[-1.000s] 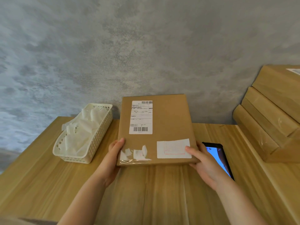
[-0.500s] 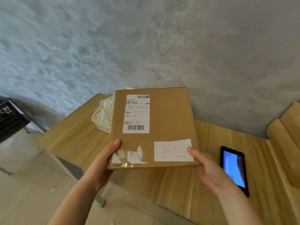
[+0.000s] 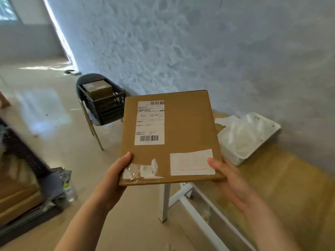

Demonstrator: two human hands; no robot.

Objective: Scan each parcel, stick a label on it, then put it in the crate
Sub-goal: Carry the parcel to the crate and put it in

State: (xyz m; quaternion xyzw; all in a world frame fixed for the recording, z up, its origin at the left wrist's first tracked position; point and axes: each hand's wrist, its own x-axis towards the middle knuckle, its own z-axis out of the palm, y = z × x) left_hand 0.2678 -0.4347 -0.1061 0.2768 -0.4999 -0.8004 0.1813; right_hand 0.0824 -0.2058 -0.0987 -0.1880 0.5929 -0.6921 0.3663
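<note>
A flat brown cardboard parcel (image 3: 186, 127) is held in the air in front of me, past the table's left end. It carries a white shipping label with barcodes and a second white label (image 3: 192, 162) near its front right corner. My left hand (image 3: 110, 182) grips its front left corner, thumb on top. At the front right corner my right hand (image 3: 230, 180) holds it the same way. A black crate (image 3: 107, 107) stands on a chair beyond the parcel at the left, with a brown box inside.
The wooden table (image 3: 282, 187) with white legs is at the right, against the grey wall. A white basket (image 3: 253, 136) of label scraps sits on it. Dark racking and cardboard (image 3: 21, 187) lie on the floor at the left.
I have turned left with the parcel in both hands. It has left the table and now hangs over the floor. The crate on the chair has come into view; the phone has dropped out.
</note>
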